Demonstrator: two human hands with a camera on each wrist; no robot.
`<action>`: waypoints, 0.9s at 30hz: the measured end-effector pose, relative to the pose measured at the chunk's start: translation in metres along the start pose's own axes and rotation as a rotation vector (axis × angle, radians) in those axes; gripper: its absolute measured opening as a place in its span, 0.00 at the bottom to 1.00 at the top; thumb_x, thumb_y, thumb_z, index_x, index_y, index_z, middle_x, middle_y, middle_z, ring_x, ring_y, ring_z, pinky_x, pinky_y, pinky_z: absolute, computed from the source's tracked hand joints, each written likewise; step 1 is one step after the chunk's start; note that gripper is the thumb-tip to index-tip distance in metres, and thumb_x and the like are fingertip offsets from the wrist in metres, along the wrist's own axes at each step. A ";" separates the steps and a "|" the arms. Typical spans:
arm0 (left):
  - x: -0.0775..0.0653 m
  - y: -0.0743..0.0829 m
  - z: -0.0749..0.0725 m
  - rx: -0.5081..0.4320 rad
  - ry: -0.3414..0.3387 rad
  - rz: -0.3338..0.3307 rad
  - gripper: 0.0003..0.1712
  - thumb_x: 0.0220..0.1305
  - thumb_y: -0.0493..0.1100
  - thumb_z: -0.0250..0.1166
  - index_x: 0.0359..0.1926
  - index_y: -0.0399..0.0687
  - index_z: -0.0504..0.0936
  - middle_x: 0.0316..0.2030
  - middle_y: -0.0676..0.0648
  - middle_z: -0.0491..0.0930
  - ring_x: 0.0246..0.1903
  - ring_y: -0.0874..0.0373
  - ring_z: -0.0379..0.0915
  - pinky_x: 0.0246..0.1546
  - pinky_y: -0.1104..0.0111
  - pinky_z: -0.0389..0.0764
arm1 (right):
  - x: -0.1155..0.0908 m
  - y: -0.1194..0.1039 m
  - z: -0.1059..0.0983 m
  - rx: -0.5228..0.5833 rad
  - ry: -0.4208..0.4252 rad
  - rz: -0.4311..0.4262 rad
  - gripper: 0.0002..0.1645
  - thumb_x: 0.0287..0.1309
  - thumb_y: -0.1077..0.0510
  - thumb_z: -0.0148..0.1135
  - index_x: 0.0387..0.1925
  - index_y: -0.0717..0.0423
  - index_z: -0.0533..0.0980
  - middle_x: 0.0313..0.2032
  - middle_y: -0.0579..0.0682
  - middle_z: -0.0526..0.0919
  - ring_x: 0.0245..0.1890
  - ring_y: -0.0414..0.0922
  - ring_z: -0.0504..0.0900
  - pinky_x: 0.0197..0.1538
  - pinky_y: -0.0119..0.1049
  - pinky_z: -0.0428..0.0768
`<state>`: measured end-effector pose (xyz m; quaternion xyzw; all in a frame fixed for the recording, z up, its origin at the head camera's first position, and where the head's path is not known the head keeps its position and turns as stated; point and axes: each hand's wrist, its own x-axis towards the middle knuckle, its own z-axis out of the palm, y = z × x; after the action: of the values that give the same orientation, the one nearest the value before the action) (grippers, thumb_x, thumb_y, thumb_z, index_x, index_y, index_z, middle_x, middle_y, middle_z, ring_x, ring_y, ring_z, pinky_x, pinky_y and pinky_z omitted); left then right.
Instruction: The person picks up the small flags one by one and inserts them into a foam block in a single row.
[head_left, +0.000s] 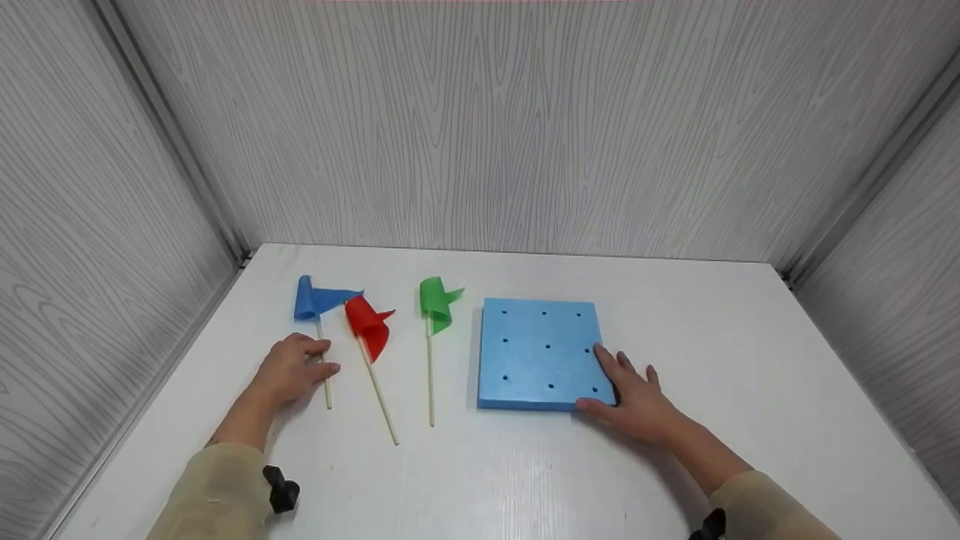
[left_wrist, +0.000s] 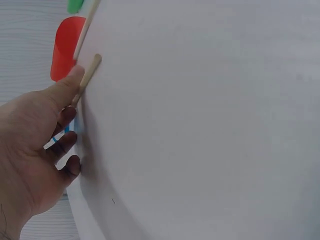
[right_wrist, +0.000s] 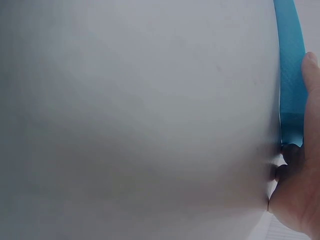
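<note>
On the left of the white tabletop, my left hand (head_left: pixel 296 367) pinches the wooden stick of a blue flag (head_left: pixel 322 298) between thumb and forefinger. The left wrist view shows the end of that stick (left_wrist: pixel 92 70) jutting past the thumb, with the other fingers loosely bent. A light blue square board (head_left: pixel 529 356) with several small holes lies flat to the right of centre. At its near right corner rests my right hand (head_left: pixel 637 401), fingers spread along the side and thumb at the front edge. In the right wrist view, the thumb touches the board's side (right_wrist: pixel 292 75).
Between the left hand and the board lie a red flag (head_left: pixel 367 324) and a green flag (head_left: pixel 435 304), their sticks towards me. Grey wood-patterned walls (head_left: pixel 480 127) enclose the white table (head_left: pixel 450 480) at the back and both sides.
</note>
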<state>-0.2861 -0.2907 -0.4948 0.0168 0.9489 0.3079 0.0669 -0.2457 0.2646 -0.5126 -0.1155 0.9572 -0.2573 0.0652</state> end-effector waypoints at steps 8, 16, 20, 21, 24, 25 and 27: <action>-0.002 0.001 -0.008 -0.009 -0.048 -0.070 0.31 0.75 0.41 0.67 0.73 0.33 0.73 0.47 0.40 0.79 0.49 0.46 0.70 0.49 0.58 0.78 | 0.000 -0.001 0.000 0.003 -0.003 0.007 0.68 0.61 0.20 0.61 0.86 0.49 0.46 0.82 0.60 0.55 0.83 0.63 0.44 0.77 0.70 0.30; -0.004 0.006 -0.009 -0.020 -0.010 -0.132 0.27 0.74 0.39 0.67 0.71 0.37 0.77 0.50 0.37 0.82 0.45 0.46 0.73 0.46 0.60 0.81 | 0.000 0.000 0.000 0.013 -0.003 0.007 0.67 0.62 0.20 0.61 0.86 0.49 0.46 0.82 0.60 0.55 0.83 0.63 0.44 0.77 0.69 0.29; -0.005 0.003 -0.007 -0.053 0.032 -0.127 0.26 0.74 0.38 0.64 0.71 0.39 0.78 0.51 0.35 0.82 0.45 0.47 0.74 0.45 0.59 0.82 | 0.000 0.002 0.000 0.013 0.000 0.004 0.67 0.62 0.20 0.61 0.86 0.49 0.46 0.82 0.60 0.55 0.83 0.63 0.44 0.77 0.69 0.29; -0.006 0.002 -0.007 -0.070 0.042 -0.130 0.27 0.74 0.37 0.64 0.71 0.40 0.77 0.50 0.35 0.82 0.44 0.47 0.74 0.44 0.59 0.81 | 0.000 0.002 0.000 0.012 0.002 0.001 0.67 0.62 0.20 0.61 0.86 0.49 0.46 0.82 0.60 0.55 0.83 0.63 0.44 0.77 0.69 0.29; -0.007 -0.002 -0.007 -0.123 0.073 -0.133 0.28 0.74 0.37 0.62 0.73 0.40 0.76 0.47 0.37 0.81 0.41 0.48 0.73 0.38 0.62 0.79 | 0.000 0.002 0.001 0.008 0.006 -0.009 0.68 0.61 0.19 0.61 0.86 0.48 0.46 0.82 0.59 0.56 0.83 0.63 0.44 0.77 0.70 0.30; -0.007 -0.004 -0.007 -0.146 0.081 -0.134 0.29 0.74 0.37 0.61 0.74 0.40 0.75 0.46 0.38 0.80 0.41 0.48 0.72 0.36 0.63 0.78 | 0.000 0.002 0.001 0.005 0.007 -0.012 0.68 0.61 0.19 0.60 0.86 0.48 0.46 0.82 0.59 0.56 0.83 0.63 0.45 0.77 0.70 0.30; -0.009 -0.006 -0.007 -0.187 0.090 -0.137 0.30 0.75 0.37 0.60 0.75 0.39 0.72 0.46 0.38 0.79 0.41 0.49 0.72 0.36 0.64 0.77 | 0.000 0.002 0.001 0.004 0.008 -0.015 0.68 0.61 0.19 0.61 0.86 0.48 0.46 0.82 0.59 0.56 0.83 0.63 0.45 0.77 0.70 0.30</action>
<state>-0.2784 -0.2998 -0.4917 -0.0683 0.9170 0.3902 0.0465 -0.2462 0.2652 -0.5148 -0.1217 0.9560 -0.2602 0.0598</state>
